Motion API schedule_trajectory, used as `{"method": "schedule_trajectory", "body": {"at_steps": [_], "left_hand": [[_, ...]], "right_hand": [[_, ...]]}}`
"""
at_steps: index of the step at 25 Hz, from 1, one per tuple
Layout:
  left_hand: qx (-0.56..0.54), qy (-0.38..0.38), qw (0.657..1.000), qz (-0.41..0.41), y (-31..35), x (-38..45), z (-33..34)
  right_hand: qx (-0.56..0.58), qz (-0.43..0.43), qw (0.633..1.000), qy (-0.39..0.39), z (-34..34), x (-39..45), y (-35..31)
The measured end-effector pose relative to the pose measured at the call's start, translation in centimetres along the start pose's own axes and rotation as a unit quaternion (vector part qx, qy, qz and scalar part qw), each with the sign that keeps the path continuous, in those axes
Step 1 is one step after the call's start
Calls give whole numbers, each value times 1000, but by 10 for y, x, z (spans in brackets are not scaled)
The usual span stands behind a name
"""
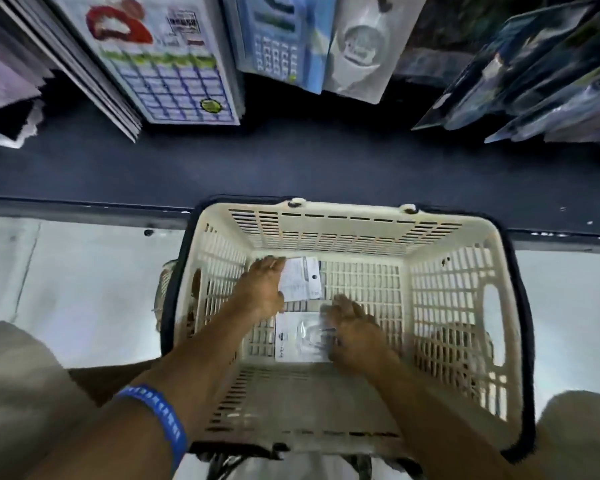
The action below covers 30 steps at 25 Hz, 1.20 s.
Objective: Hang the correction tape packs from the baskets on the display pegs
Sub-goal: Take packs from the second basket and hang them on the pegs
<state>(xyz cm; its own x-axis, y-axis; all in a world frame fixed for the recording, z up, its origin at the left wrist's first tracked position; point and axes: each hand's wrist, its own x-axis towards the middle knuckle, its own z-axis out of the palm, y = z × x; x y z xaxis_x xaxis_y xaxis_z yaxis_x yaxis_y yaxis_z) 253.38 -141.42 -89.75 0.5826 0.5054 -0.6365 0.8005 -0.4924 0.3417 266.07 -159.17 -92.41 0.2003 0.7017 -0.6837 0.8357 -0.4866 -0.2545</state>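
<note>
A cream slatted basket (458, 299) with a dark rim stands on the floor below me. Both my arms reach down into it. My left hand (262, 289) holds a white correction tape pack (302, 280) by its left edge, lifted a little off the basket floor; the pack's hang hole shows at its right. A second clear-fronted pack (300, 337) lies flat on the basket bottom. My right hand (352, 329) rests on that pack's right side with fingers spread; whether it grips the pack is blurred.
A dark shelf base (291, 161) runs across in front of the basket. Above it hang calendars (174, 64), calculator packs (278, 39) and other carded goods (534, 81). Pale floor (84, 289) lies on both sides. My knees (14, 393) flank the basket.
</note>
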Motion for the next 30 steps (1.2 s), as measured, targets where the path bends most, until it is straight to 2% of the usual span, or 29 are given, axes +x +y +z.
{"method": "schedule_trajectory", "body": {"at_steps": [3,5,7,10,12,13,15,17,19,21,23,27,30], "left_hand": [[29,3,1000,-2,-14,15,10],[47,13,999,-16,-17,14,18],[19,10,998,-51,-16,15,21],[-160,10,978,-130,-15,16,12],[-149,52,980,-122,-12,8,2],[-121,81,984,-104,-9,0,-4],[-91,123,987,-42,-3,-17,-13],[-117,127,985,-8,8,-35,-27],[-226,94,969,32,24,-53,-52],[-356,38,927,112,43,-75,-86],[-373,21,909,186,62,-102,-125],[-291,73,922,246,86,-158,-224],[-80,136,951,266,93,-209,-301]], "right_hand": [[-62,-26,997,22,8,12,-1],[-38,-32,999,-8,0,17,0],[82,-13,994,-64,-14,18,8],[282,44,948,-142,-37,6,34],[374,92,914,-132,-55,-12,58],[439,128,884,-100,-65,-24,70],[606,163,778,-34,-84,-48,84],[726,129,675,-1,-101,-70,87],[788,58,613,12,-124,-90,79],[799,-27,600,12,-151,-109,62],[782,-110,613,30,-185,-130,39],[720,-240,635,147,-271,-176,-8],[665,-288,639,257,-326,-208,-52]]}}
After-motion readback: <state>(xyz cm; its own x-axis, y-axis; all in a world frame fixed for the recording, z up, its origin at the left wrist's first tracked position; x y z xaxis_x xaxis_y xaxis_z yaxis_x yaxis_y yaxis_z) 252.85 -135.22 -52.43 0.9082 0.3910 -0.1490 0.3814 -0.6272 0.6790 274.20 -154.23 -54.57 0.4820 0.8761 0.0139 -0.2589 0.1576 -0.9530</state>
